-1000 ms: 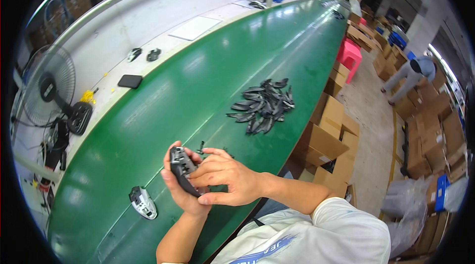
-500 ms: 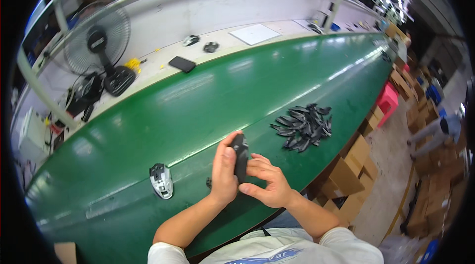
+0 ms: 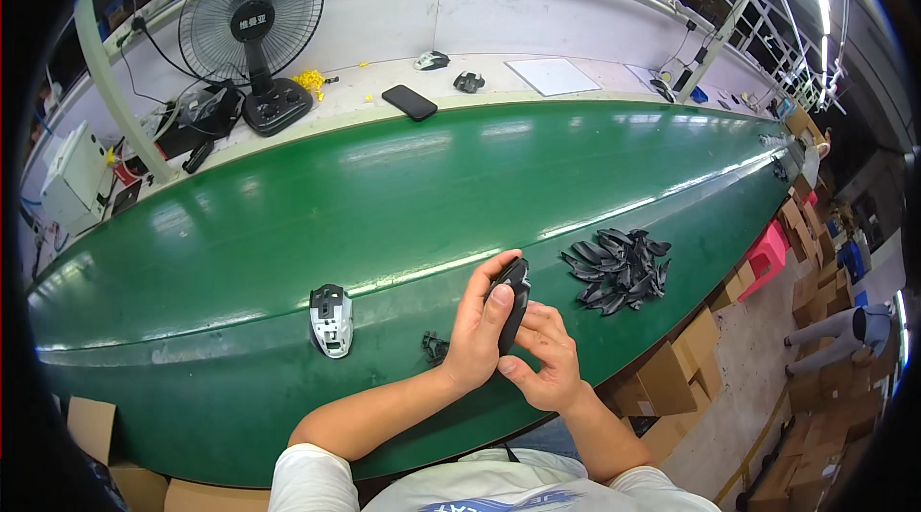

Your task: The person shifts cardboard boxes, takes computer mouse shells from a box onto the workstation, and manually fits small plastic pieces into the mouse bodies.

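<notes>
A black computer mouse [image 3: 515,309] stands on edge between my hands, above the green bench. My left hand [image 3: 477,334] is closed round its left side, thumb lying on the near face. At its lower right side my right hand [image 3: 549,358] has bent fingers against it, with the thumb by the bottom end. Part of the mouse is hidden by my fingers. Left of my hands lies an opened white-and-black mouse body [image 3: 331,322]. Small black parts [image 3: 435,349] sit just beside my left wrist. A pile of curved black plastic pieces [image 3: 621,270] is to the right.
The long green bench [image 3: 240,234] runs away to the right. On the white ledge behind stand a fan [image 3: 253,42], a phone [image 3: 410,102], a white board [image 3: 554,76] and mouse parts [image 3: 469,82]. Cardboard boxes [image 3: 657,373] and a pink stool [image 3: 765,261] flank the right edge.
The whole view has shifted, so the bench and ledge appear lower and further right. Both hands stay on the black mouse, which now leans slightly more to the right.
</notes>
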`<state>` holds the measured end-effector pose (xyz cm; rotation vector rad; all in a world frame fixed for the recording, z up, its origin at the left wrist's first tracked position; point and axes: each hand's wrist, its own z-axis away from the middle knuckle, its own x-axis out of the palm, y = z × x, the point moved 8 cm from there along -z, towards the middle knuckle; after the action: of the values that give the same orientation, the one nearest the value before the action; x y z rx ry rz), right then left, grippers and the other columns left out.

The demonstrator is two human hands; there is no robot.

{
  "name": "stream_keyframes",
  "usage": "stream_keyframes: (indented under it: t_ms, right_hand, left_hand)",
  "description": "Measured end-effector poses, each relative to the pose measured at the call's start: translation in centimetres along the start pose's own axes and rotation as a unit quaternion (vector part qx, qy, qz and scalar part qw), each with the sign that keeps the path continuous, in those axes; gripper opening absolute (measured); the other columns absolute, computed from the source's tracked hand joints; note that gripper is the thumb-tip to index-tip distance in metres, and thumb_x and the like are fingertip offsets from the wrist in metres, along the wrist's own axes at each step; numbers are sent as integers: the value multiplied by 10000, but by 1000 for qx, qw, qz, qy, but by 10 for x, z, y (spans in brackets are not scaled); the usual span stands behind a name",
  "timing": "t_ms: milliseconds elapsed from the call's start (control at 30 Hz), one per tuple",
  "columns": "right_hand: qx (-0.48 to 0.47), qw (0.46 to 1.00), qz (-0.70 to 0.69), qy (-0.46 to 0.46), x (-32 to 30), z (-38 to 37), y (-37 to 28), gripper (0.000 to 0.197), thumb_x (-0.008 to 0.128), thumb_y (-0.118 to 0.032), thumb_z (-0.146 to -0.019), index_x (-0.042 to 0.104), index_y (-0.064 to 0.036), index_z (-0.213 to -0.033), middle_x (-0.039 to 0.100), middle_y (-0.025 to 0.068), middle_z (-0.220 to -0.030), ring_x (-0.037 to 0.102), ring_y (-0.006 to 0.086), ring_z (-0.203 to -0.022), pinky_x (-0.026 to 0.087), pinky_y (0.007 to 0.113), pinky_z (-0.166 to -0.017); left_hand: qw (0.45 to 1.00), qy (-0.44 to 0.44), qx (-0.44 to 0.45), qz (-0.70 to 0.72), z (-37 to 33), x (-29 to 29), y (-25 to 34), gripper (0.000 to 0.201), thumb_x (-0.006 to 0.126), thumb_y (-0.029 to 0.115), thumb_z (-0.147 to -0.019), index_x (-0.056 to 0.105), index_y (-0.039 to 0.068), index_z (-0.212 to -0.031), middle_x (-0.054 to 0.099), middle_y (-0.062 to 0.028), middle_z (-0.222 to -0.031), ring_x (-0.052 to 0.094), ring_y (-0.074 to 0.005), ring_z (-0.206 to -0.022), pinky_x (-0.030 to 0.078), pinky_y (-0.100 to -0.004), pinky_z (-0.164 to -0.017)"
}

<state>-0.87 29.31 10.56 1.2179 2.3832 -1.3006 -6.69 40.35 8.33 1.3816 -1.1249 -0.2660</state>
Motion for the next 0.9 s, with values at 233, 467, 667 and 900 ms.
stream_keyframes:
  t_ms: [233, 467, 667, 900]
  right_hand:
    - [8, 998, -26, -60, -9, -4, 0, 361, 862, -231, -875, 787, -19, -1157, 743, 149, -1207, 669, 330, -1151, 418, 557, -1137]
    - [41, 997, -53, -23, -14, 10, 7, 349, 857, -242, -884, 786, -42, -1161, 759, 128, -1215, 686, 289, -1174, 379, 580, -1192]
    - [26, 996, -36, -81, -8, 4, 6, 339, 823, -278, -893, 761, -60, -1145, 754, 118, -1157, 680, 335, -1162, 351, 582, -1200]
    - [13, 988, -37, -149, 15, 22, -10, 335, 821, -242, -887, 792, -27, -1142, 769, 139, -1180, 686, 320, -1147, 352, 560, -1197]
  left_hand:
    - [998, 3, 41, -39, 5, 7, 8, 649, 494, 518, -1112, 464, 23, -1530, 557, -57, -1254, 522, -115, -1069, 443, -282, -972]
    - [1000, -5, 12, -29, 6, 17, 1, 702, 470, 592, -1095, 472, 42, -1531, 541, -42, -1209, 505, -116, -1017, 436, -282, -930]
    - [993, 59, 60, -77, 12, -2, -18, 577, 447, 494, -1138, 473, 82, -1540, 575, -39, -1121, 542, -130, -1004, 477, -312, -943]
    - [998, 59, 15, -2, 56, -14, -12, 597, 499, 488, -1131, 466, 53, -1538, 579, -60, -1240, 552, -140, -1151, 466, -318, -1043]
